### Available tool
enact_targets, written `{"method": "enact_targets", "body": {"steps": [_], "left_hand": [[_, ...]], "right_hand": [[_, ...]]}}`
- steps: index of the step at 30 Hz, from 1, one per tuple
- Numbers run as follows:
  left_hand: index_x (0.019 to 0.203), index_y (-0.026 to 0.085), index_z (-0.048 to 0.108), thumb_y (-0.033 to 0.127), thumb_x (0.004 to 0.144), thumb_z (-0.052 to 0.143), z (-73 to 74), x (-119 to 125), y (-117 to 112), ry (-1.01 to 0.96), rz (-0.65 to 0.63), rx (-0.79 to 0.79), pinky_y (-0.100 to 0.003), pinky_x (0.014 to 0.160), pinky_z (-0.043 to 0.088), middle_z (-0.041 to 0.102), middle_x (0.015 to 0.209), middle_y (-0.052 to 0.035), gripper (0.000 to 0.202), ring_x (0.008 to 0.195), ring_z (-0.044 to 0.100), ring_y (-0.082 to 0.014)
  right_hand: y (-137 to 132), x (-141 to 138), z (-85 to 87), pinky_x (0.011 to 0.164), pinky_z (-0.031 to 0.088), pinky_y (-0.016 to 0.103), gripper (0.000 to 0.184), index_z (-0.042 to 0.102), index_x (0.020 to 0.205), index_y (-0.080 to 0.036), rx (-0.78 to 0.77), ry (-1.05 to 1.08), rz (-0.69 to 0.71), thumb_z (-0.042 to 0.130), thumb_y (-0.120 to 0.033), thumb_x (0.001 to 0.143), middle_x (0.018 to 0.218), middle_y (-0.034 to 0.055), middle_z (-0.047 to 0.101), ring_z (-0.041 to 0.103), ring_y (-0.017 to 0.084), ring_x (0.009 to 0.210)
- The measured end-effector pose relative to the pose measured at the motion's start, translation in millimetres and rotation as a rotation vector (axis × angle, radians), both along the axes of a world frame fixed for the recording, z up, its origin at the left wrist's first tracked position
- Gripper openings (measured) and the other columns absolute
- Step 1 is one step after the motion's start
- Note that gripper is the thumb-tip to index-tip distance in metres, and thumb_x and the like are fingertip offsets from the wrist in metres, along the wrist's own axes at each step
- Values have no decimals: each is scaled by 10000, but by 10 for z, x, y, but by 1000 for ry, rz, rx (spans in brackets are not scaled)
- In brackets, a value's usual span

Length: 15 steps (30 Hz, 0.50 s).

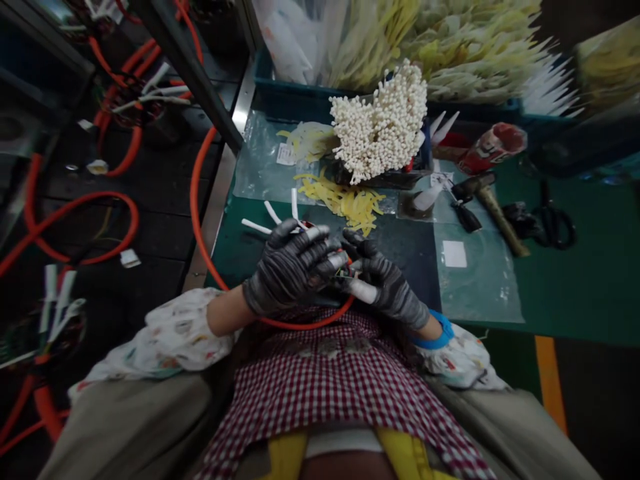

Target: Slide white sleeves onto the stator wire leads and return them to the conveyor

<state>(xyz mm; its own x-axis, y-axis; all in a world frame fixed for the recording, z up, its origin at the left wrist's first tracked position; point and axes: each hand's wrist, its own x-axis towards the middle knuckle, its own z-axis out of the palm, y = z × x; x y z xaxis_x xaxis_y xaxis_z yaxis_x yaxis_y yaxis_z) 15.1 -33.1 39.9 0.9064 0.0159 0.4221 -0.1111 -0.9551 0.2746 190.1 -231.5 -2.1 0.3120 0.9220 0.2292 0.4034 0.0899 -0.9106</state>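
Observation:
In the head view both my hands wear grey striped gloves with pale fingertips, and they meet over the bench close to my apron. My left hand point(293, 270) is closed, its curled fingers around small coloured wires point(344, 268). On the other side of those wires my right hand point(387, 280) pinches at them with thumb and fingers. My fingers cover most of the wires. Three white sleeves point(273, 213) stick out beyond my left hand. An orange cable point(300, 327) loops down from the left, passes before my apron and rises towards my right hand.
Yellow strips point(345, 200) lie beyond my hands, near a bundle of white-tipped sticks point(380, 127). At right are a hammer point(500, 213), black scissors point(553, 217), a red can point(493, 148) and a plastic bag point(477, 280). Orange cables point(125, 193) with white-sleeved leads fill the left side.

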Motion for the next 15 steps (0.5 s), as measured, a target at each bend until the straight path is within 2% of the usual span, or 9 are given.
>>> {"method": "enact_targets", "body": {"steps": [2,4,6,7,9,11,12,13,15], "left_hand": [[1329,373,765,302,1050,664,-47,20,-45,74,-35,-92,-649,1334,352,823,1336,-28,305,1376,710,-333],[1289,358,791,306,1056,643,-25,79,20,141,-77,-212,-670,1365,316,825,1333,-38,281,1349,729,-327],[1258,305,801,367,1077,626,60,162,120,199,-105,-325,-686,1383,287,834,1294,-68,259,1278,762,-316],[1247,272,796,391,1086,619,112,208,163,235,-124,-395,-679,1373,315,842,1253,-80,268,1225,780,-304],[1247,209,767,430,1106,579,201,299,212,312,-169,-602,-617,1267,490,850,1137,-95,322,1086,808,-275],[1236,180,738,447,1131,503,248,371,217,363,-191,-801,-491,1053,644,838,1061,-102,371,951,808,-241],[1223,179,731,449,1132,488,255,391,212,364,-179,-843,-452,988,663,831,1053,-104,374,915,801,-230],[1212,183,726,446,1121,507,255,399,204,352,-157,-836,-454,1000,659,825,1049,-103,354,906,796,-227],[1215,201,714,419,1061,615,246,370,192,295,-113,-716,-553,1203,556,823,1053,-86,285,952,795,-238]], "right_hand": [[-13,17,53,1222,578,627,188,850,1071,-314,-11,6,16,832,-487,1001,1694,70,590,630,361,1511],[-47,68,159,1214,580,644,213,851,1094,-322,19,-59,-17,886,-479,954,1644,85,628,639,375,1490],[-85,117,301,1197,598,625,373,833,1236,-348,76,-158,-83,947,-450,896,1568,94,676,660,371,1451],[-95,127,373,1179,613,600,464,812,1310,-364,100,-199,-92,966,-430,877,1524,89,701,682,358,1418],[-86,102,494,1114,653,527,518,793,1356,-391,104,-207,-52,973,-402,870,1400,54,768,750,314,1295],[-39,32,563,975,692,429,374,810,1294,-373,52,-143,-14,916,-393,936,1210,15,831,808,246,1083],[-8,-5,577,891,694,377,279,818,1245,-352,14,-102,-19,877,-386,975,1110,-1,844,814,216,977],[21,-35,579,813,683,333,206,822,1205,-329,-19,-68,-33,844,-377,1005,1022,-13,845,807,192,885],[66,-58,558,704,647,275,116,834,1141,-302,-41,-49,-39,811,-337,1032,917,-25,833,784,165,774]]}}
